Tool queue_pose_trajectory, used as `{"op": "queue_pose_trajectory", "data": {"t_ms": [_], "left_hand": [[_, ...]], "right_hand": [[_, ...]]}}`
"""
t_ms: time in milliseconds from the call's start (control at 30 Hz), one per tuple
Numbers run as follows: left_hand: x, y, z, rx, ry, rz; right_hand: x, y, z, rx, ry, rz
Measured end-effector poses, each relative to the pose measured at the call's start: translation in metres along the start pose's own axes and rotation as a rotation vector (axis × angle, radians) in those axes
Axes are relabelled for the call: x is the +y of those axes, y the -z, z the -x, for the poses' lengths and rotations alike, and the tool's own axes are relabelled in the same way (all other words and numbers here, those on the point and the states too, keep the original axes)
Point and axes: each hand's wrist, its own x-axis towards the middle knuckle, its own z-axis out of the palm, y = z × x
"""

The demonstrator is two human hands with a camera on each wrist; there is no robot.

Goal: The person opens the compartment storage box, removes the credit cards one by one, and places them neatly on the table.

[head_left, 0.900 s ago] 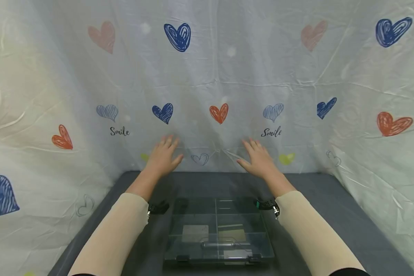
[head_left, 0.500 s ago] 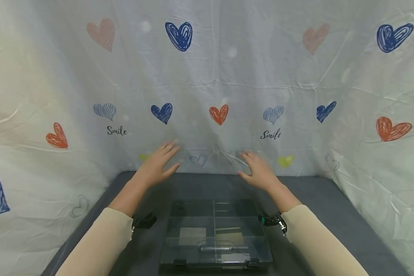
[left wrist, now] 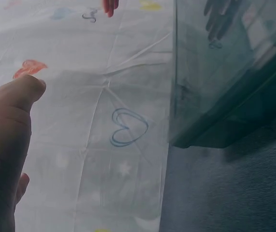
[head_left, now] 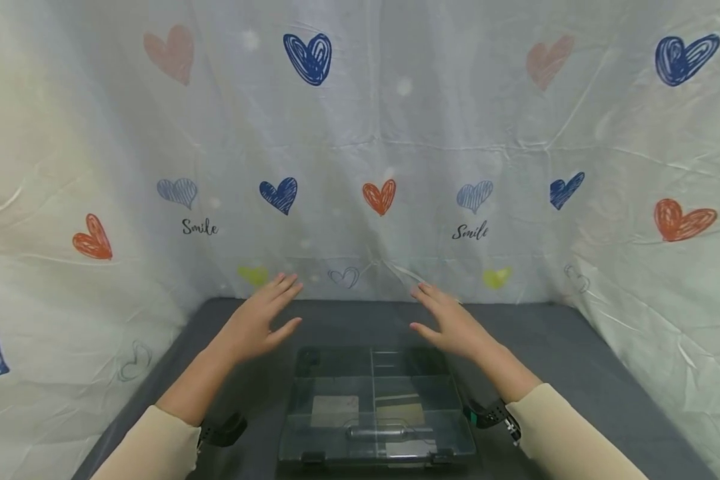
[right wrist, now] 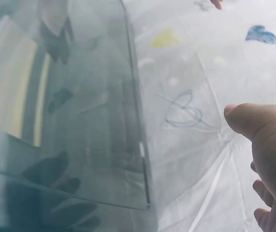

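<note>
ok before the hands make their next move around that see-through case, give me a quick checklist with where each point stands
1. Left hand free: ok, fingers extended, holding nothing.
2. Right hand free: ok, also extended and holding nothing.
3. See-through case resting flat on the dark table: ok.
4. A hand already on the case: not ok, both are apart from it.
5. Front latches fastened: cannot tell, too small and dark.

Smooth, plain cream sleeves (head_left: 150, 443) are worn with black wrist devices (head_left: 225, 430), the right one showing a small green patch (head_left: 473, 418) and silvery metal fitting (head_left: 513, 431).
</note>
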Motion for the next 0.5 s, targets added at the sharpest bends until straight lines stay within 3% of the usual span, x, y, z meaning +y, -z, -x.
{"op": "queue_pose_trajectory", "data": {"t_ms": [500], "left_hand": [[0.033, -0.003, 0.023, -0.002, -0.102, 0.035]], "right_hand": [[-0.036, -0.003, 0.030, -0.061, 0.082, -0.049]]}}
